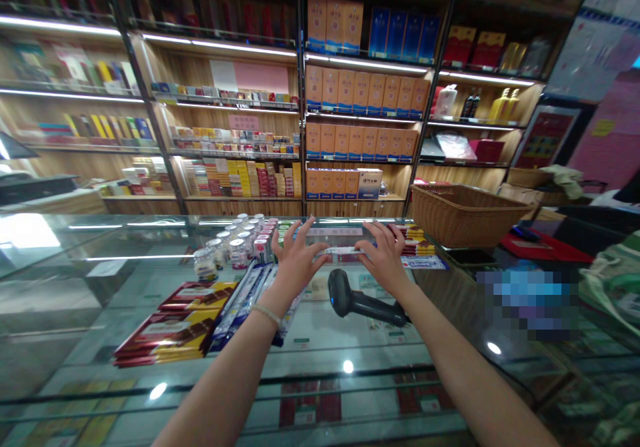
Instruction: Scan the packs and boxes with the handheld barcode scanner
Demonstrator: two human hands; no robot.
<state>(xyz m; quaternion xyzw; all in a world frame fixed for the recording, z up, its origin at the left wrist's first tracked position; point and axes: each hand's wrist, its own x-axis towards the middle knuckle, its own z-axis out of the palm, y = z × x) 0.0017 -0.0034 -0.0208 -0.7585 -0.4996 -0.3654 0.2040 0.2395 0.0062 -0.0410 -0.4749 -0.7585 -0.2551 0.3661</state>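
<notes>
My left hand (297, 260) reaches over the glass counter (320, 367), fingers spread and thumb pointing inward. Opposite it, my right hand (381, 260) is also spread, its thumb turned toward the left one. A thin white strip (343, 251) shows between the two thumbs; whether they touch it is unclear. Just below the hands lies a black barcode scanner (345, 297), its handle end near my right forearm. Left of my left hand are small cylindrical packs (265, 243) and clear jars with white lids (239, 250). Blue-and-white long packets (245, 303) lie partly behind my left forearm.
Red-and-yellow chocolate packs (173, 323) are stacked at the counter's left; similar packs (417, 240) lie right of my right hand. A wicker basket (465, 213) stands at the back right. Shelves with orange boxes (363, 90) line the wall. A blurred patch (530, 293) hides something at right.
</notes>
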